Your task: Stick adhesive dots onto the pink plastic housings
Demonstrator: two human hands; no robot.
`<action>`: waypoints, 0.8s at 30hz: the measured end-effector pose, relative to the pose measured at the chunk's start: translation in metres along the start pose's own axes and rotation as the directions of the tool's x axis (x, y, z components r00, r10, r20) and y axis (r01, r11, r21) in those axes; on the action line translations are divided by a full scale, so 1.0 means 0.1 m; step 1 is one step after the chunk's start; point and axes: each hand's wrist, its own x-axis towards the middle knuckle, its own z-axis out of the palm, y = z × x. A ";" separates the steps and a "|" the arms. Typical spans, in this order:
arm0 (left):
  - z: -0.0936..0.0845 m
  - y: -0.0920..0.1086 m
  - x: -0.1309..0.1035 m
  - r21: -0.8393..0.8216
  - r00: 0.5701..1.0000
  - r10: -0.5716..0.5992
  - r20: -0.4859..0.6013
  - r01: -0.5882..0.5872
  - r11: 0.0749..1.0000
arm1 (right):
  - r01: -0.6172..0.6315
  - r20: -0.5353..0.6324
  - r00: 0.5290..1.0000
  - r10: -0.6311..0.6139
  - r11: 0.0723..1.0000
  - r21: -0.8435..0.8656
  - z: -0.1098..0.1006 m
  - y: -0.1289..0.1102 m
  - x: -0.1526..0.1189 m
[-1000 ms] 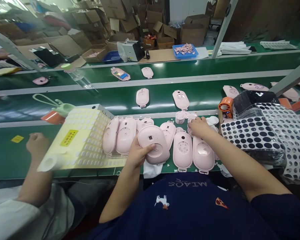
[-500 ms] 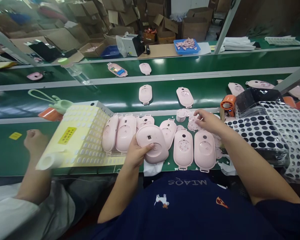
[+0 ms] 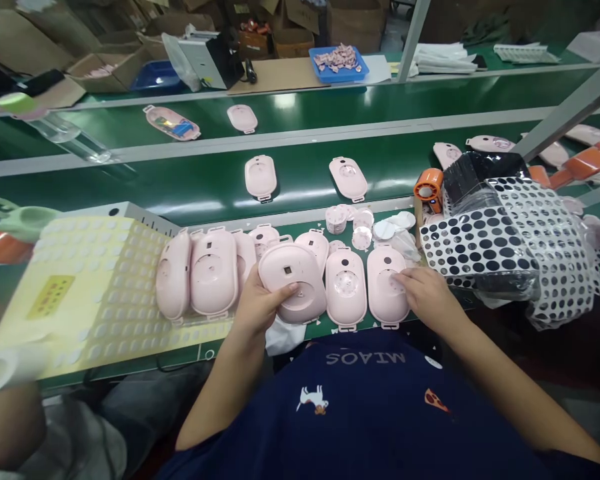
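The left hand (image 3: 257,308) grips one pink oval plastic shell (image 3: 293,283), tilted, near the front edge of the green counter (image 3: 300,193). The right hand (image 3: 427,298) presses its fingertips on the right one (image 3: 386,285) of two flat pink shells; the other (image 3: 346,289) lies just left. Two more pink shells (image 3: 261,177) lie far on the belt.

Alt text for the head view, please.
The left hand holds a pink oval shell over a green bench; the right hand touches another pink shell lying flat beside a dotted sheet.
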 end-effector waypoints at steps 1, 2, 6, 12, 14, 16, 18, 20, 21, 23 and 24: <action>0.00 0.00 0.00 0.011 1.000 0.004 -0.003 -0.004 1.000 | 0.009 0.006 1.000 -0.009 0.998 -0.067 -0.02 0.00 -0.04; 0.01 0.00 0.00 0.018 1.000 0.006 -0.007 -0.006 1.000 | 0.026 0.020 1.000 -0.024 0.993 -0.117 -0.04 0.01 -0.07; 0.01 0.02 -0.03 0.006 1.000 -0.011 -0.013 0.011 1.000 | 0.110 0.069 0.993 -0.097 0.971 -0.211 -0.10 0.06 -0.08; -0.01 0.03 -0.08 0.007 1.000 0.001 0.024 -0.001 1.000 | 0.062 -0.195 0.976 -0.100 0.980 -0.190 -0.07 0.08 0.00; 0.00 0.02 -0.08 0.014 0.999 0.012 0.037 -0.012 1.000 | 0.054 -0.262 0.959 -0.110 0.975 -0.214 -0.04 0.05 0.02; 0.01 0.01 -0.08 0.010 0.999 0.004 0.034 -0.005 1.000 | 0.033 -0.278 0.954 -0.115 0.959 -0.282 -0.02 0.01 0.03; 0.04 0.01 -0.08 -0.001 0.999 -0.013 0.031 0.013 1.000 | 0.042 -0.248 0.960 -0.134 0.938 -0.343 -0.01 -0.03 0.02; 0.06 0.01 -0.08 -0.014 0.999 -0.027 0.039 0.027 1.000 | 0.096 -0.172 0.971 -0.166 0.931 -0.353 0.01 -0.07 0.00; 0.07 0.01 -0.09 -0.015 0.998 -0.032 0.049 0.032 0.999 | 0.122 -0.130 0.976 -0.174 0.934 -0.337 0.01 -0.08 -0.02; 0.07 0.00 -0.09 -0.013 0.998 -0.034 0.058 0.035 0.999 | 0.143 -0.055 0.985 -0.165 0.948 -0.285 0.03 -0.11 -0.06; 0.07 -0.01 -0.09 -0.011 0.998 -0.033 0.060 0.034 0.999 | 0.141 -0.031 0.988 -0.154 0.955 -0.261 0.04 -0.11 -0.08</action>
